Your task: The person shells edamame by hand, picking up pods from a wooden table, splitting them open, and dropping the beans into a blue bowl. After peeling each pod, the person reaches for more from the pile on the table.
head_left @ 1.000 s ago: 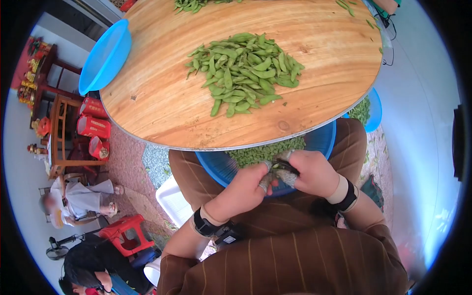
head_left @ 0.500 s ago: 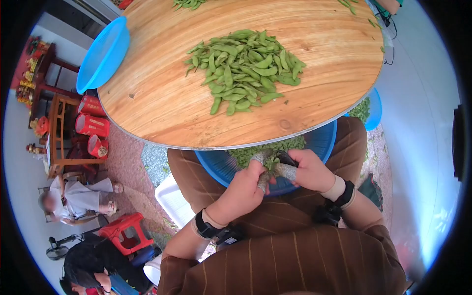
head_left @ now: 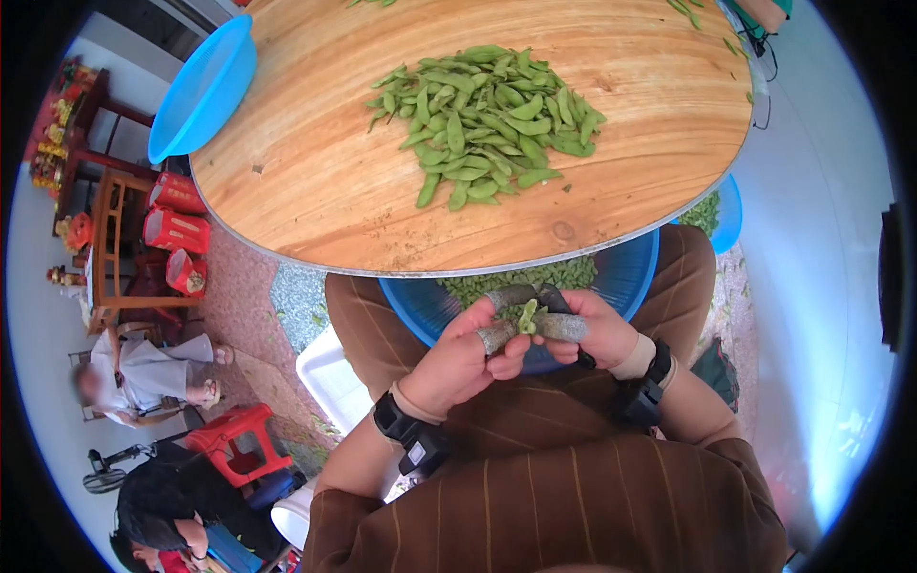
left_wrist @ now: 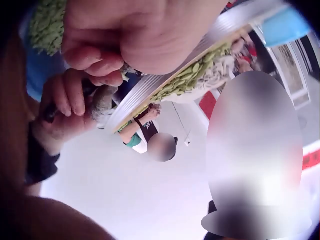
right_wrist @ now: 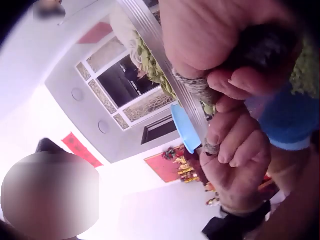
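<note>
Over the lap, my left hand and right hand meet fingertip to fingertip at a green bean pod. The left thumb and finger pinch the pod from one side, and the right thumb lies against its other side. Grey wraps cover the thumbs. In the right palm sits a black object, its end showing as a dark handle between the curled fingers; its working part is hidden. Below the hands, a blue basin holds shelled green beans.
A heap of pods lies on the round wooden table, whose edge overhangs the basin. A light-blue basin stands at the table's left edge. Another blue basin is at right, and a white basket at left. Other people sit nearby.
Both hands have turned and the thumbs have moved apart, so the pod between them now shows. The table and its heap have shifted slightly upward in the head view.
</note>
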